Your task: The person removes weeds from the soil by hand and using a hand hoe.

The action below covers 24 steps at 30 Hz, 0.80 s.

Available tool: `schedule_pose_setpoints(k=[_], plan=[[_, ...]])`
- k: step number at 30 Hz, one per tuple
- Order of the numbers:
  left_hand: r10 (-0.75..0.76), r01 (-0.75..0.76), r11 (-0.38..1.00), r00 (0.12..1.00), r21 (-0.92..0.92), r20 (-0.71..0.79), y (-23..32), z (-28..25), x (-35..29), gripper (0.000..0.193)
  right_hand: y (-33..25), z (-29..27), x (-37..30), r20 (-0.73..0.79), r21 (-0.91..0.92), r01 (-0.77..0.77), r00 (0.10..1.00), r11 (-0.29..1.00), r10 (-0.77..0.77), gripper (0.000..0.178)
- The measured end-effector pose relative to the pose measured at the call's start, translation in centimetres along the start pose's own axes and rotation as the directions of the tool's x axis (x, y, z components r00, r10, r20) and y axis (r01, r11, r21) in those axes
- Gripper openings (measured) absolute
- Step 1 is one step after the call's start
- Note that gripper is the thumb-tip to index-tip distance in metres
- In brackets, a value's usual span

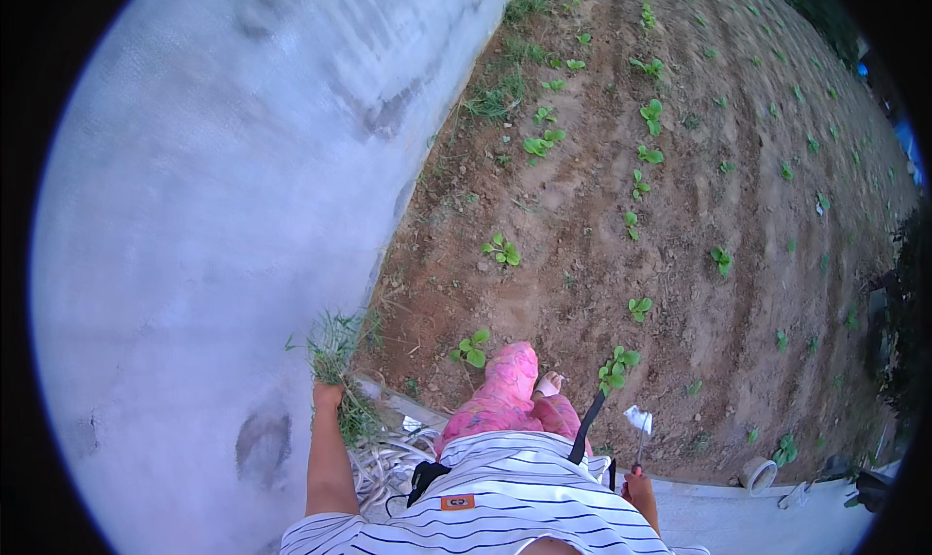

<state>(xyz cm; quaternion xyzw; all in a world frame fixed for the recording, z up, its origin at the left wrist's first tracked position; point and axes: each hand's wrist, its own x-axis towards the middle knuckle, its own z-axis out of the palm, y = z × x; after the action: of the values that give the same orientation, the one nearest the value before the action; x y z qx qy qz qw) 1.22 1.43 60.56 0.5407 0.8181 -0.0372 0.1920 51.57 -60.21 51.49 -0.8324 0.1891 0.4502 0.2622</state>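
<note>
My left hand (328, 396) is closed round a bunch of long green grass weeds (335, 346), held out over the pale concrete beside the soil. Some of the blades hang down past my fist. At my right side, my right hand (637, 487) grips the reddish handle of a small hand tool (638, 420). Its pale metal blade points away from me above the soil; the exact kind is too small to tell. Between my hands, a leafy seedling (618, 366) grows near my bare foot (549, 383), and another seedling (472, 348) stands left of my pink trousers.
A pale concrete surface (214, 215) borders the brown soil bed (573, 293) on the left. Rows of green seedlings (651, 116) run away from me. Tangled white tubing (393, 466) lies near my left side. At the right edge lies a white round container (758, 475).
</note>
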Motion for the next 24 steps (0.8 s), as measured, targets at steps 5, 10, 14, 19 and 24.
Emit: schedule_pose_setpoints(k=[5,10,14,19,24], plan=[[-0.145,0.154,0.971,0.987,-0.180,0.064,-0.2,4.4,1.4,0.047,-11.0,-2.0,2.4,0.066,-0.350,0.056,0.997,0.935,-0.035,0.022],[-0.223,0.227,0.973,0.972,-0.040,0.076,2.2,8.6,0.7,0.047,-26.1,-4.3,0.2,0.040,-0.613,0.106,0.994,0.783,-0.103,0.030],[-0.158,0.159,0.986,0.987,-0.054,0.015,7.7,12.8,2.5,0.046,-33.5,-5.4,5.2,0.025,-0.643,0.228,0.960,0.731,-0.278,0.026],[-0.070,0.071,0.997,0.997,-0.041,0.026,21.9,8.5,10.0,0.055,-42.2,-3.9,5.0,0.052,-0.140,-0.146,0.987,0.979,0.155,0.023],[0.051,-0.046,0.908,0.999,-0.417,0.001,40.6,6.4,16.8,0.054,-49.9,-5.4,1.9,-0.028,-0.341,-0.093,0.996,0.936,0.089,0.025]])
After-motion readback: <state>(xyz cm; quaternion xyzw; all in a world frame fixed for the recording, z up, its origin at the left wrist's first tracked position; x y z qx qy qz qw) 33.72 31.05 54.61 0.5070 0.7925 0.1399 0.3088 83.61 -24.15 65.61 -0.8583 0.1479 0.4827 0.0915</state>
